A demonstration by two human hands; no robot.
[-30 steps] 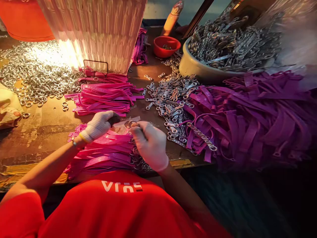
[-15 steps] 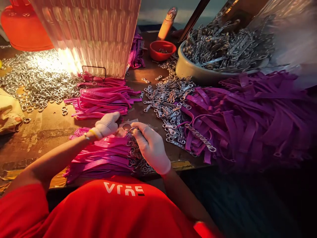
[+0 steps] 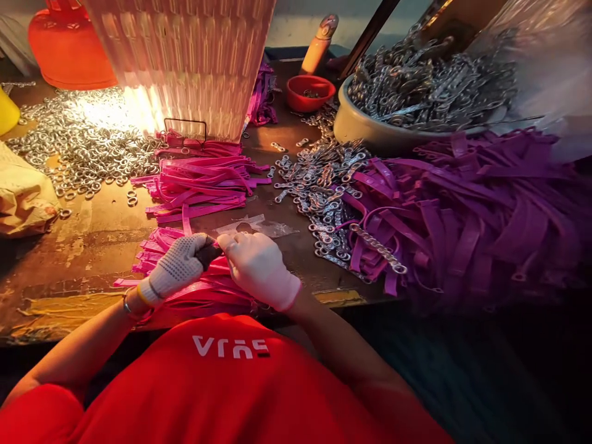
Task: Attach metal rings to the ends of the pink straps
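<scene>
My left hand [image 3: 178, 265], in a dotted white knit glove with dark fingertips, is closed on a pink strap [image 3: 186, 219] whose end sticks up behind the fingers. Its fingertips meet those of my right hand [image 3: 259, 268], which wears a plain white glove and is closed in a pinch. Whatever lies between the right fingers is hidden. Below both hands spreads a pile of pink straps [image 3: 203, 293], partly covered by the hands. Just beyond my right hand lies a piece of clear plastic [image 3: 272, 228].
Another stack of pink straps [image 3: 198, 179] lies farther back. Loose metal rings [image 3: 92, 148] are heaped under a red lamp [image 3: 71, 52]. Metal chain links [image 3: 319, 185] and purple straps [image 3: 462, 216] pile up on the right, below a tub [image 3: 345, 117] of chains. A red bowl [image 3: 296, 98] stands behind.
Both hands have come nearer my body, and my left hand has turned so its dotted side shows. A pink strap now sticks up from it. The view has shifted slightly left.
</scene>
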